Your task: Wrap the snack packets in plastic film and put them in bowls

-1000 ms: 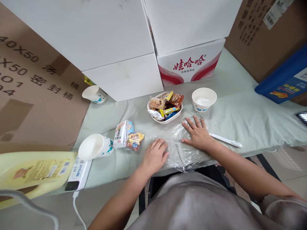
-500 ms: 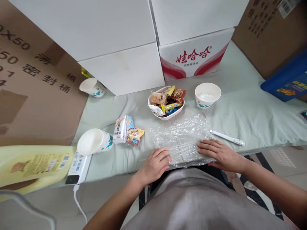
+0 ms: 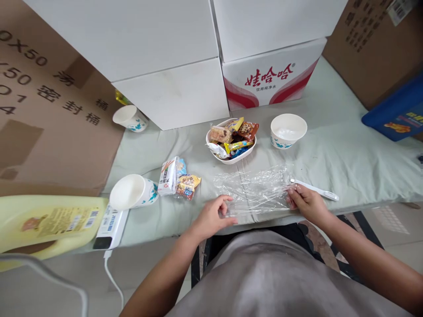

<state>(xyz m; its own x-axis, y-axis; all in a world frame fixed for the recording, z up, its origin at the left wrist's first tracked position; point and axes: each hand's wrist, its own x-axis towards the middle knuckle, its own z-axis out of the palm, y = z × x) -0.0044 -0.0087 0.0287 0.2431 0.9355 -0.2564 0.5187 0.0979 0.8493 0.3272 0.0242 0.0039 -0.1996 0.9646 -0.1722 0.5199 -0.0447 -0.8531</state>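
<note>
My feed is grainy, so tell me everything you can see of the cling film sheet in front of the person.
The cling film is a clear, thin, heavily wrinkled sheet. It lies roughly flat on the pale green tablecloth at the near table edge, just in front of the snack bowl. The left hand pinches its near left corner, the right hand its right edge, which looks slightly lifted.

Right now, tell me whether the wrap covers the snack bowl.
No, the wrap is spread before the snack bowl, ends held by the left hand and right hand.
</note>
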